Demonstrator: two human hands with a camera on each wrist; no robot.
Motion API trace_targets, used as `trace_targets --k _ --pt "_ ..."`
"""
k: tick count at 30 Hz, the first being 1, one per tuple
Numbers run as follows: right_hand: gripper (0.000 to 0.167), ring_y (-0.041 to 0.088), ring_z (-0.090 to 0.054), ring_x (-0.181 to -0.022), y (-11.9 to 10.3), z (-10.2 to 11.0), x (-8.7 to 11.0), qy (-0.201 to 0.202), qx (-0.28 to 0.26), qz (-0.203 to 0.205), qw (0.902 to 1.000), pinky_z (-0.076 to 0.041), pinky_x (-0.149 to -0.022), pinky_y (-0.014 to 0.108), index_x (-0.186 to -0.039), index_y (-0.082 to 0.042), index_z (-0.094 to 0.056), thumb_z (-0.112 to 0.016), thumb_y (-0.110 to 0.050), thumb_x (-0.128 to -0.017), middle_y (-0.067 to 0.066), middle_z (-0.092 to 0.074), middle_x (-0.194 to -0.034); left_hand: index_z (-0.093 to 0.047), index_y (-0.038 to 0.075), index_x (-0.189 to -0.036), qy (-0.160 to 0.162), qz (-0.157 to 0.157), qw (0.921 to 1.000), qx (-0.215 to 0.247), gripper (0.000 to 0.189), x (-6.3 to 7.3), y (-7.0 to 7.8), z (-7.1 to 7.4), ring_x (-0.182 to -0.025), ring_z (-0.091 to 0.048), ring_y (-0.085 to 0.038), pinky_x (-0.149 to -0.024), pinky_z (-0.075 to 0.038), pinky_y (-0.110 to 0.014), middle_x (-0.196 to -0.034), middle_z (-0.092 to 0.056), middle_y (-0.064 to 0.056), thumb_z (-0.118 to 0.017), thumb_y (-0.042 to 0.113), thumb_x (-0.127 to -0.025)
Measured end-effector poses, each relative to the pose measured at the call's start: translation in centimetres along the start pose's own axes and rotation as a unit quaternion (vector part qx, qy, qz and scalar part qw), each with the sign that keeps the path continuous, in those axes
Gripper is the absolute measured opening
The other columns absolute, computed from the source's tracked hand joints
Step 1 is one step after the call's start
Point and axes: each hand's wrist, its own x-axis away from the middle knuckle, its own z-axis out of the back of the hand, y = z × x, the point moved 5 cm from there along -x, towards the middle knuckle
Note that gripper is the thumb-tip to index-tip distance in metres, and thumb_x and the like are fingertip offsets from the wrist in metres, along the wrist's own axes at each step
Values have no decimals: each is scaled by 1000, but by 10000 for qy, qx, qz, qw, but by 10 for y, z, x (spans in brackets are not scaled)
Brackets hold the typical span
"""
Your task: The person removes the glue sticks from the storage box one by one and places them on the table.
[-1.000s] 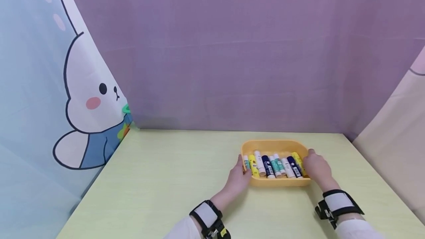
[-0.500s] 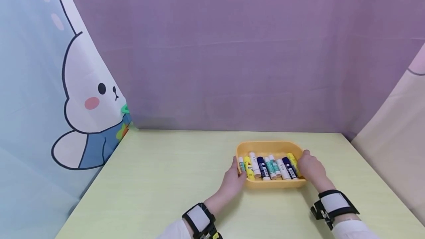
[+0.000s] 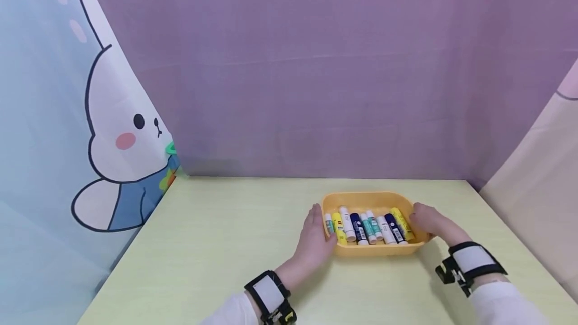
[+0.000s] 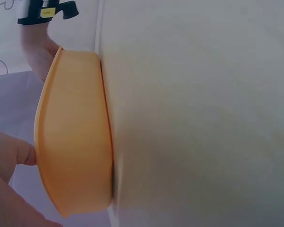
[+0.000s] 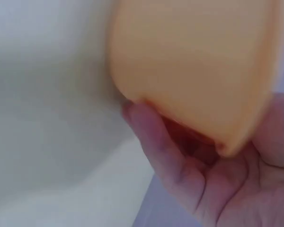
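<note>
A yellow-orange plastic tray (image 3: 379, 250) stands on the table, right of the middle. Several glue sticks (image 3: 358, 228) lie side by side in it, with white, yellow, navy and teal bodies. My left hand (image 3: 312, 246) lies along the tray's left end, fingers fairly straight and thumb at the rim. In the left wrist view the thumb (image 4: 24, 153) touches the rim of the tray (image 4: 78, 137). My right hand (image 3: 431, 220) grips the opposite end. Its fingers (image 5: 156, 135) curl under the tray's end wall in the right wrist view, with the palm beside the rim.
The pale green table (image 3: 217, 245) reaches back to a purple cloth (image 3: 293, 89). A blue cloth with a cartoon animal (image 3: 122, 114) hangs at the left, a pale cloth (image 3: 542, 179) at the right. Both wrists wear strapped cameras.
The tray has shifted slightly left and nearer. My right hand has since turned outward, baring the tray's near right corner. My left fingers have moved up and straightened along the side.
</note>
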Motion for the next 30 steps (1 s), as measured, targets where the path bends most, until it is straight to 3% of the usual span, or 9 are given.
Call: trace_targets --k 2,5,10,14,18,20,24,27,30 --pt "27 24 -60 -67 2 6 -1 -450 -571 -321 9968 -56 -54 35 -107 16 -42 -35 -6 -93 23 -53 -87 -19 1 -149 62 -190 9993 -300 77 -1 3 4 -142 -19 -33 -111 -26 -48 -154 -19 -18 -63 24 -89" --pt "27 23 -63 -72 1 15 -4 -1122 -912 -508 9882 -57 -60 38 -106 14 -47 -39 -9 -93 19 -58 -88 -23 2 -148 99 -377 9981 -471 76 -4 13 8 -142 -18 -34 -110 -27 -48 -154 -19 -20 -64 25 -88" --pt "35 29 -69 -76 -4 27 -14 -1822 -1164 -762 9734 -57 -69 40 -109 18 -52 -47 -14 -94 22 -67 -89 -19 4 -149 -295 -236 9974 -610 79 -11 41 9 -142 -19 -32 -110 -28 -44 -156 -14 -17 -62 33 -90" --pt "42 26 -69 -72 -8 35 -21 -1782 -1158 -1033 9717 -57 -69 36 -112 22 -47 -53 -15 -94 23 -68 -85 -26 3 -147 -932 -44 9876 -1262 74 -17 64 3 -136 -35 -29 -106 -38 -38 -151 -30 -15 -56 43 -92" --pt "35 15 -62 -55 -10 41 -21 -1436 -807 -1340 9772 -54 -59 27 -104 14 -56 -56 -18 -92 9 -66 -69 -36 2 -142 -1272 186 9731 -1914 69 -23 75 -6 -103 -62 -20 -80 -53 -29 -130 -56 -12 -50 49 -93" --pt "28 11 -56 -51 -11 41 -20 -1300 -701 -1469 9781 -49 -54 23 -97 11 -60 -57 -17 -91 3 -60 -60 -37 1 -140 -1211 279 9686 -2154 69 -28 76 -9 -90 -65 -17 -69 -53 -26 -119 -61 -11 -51 49 -93" --pt "20 8 -47 -47 -13 42 -22 -1054 -663 -1732 9770 -41 -50 20 -88 4 -64 -59 -15 -90 -3 -48 -54 -37 -1 -140 -922 420 9594 -2634 66 -37 76 -14 -89 -64 -17 -66 -54 -26 -113 -63 -13 -52 44 -94" --pt "17 9 -45 -47 -12 41 -27 -964 -597 -1875 9757 -38 -49 21 -84 1 -64 -60 -14 -89 -4 -44 -53 -41 -2 -136 -741 441 9417 -3253 60 -43 76 -19 -78 -62 -14 -57 -51 -23 -105 -63 -12 -52 39 -94" --pt "16 11 -46 -51 -12 43 -31 -966 -264 -1820 9782 -38 -52 22 -84 0 -64 -62 -15 -88 -2 -44 -56 -52 -1 -124 -595 413 9182 -3894 48 -47 75 -25 -63 -56 -10 -46 -44 -21 -90 -61 -6 -54 35 -93"
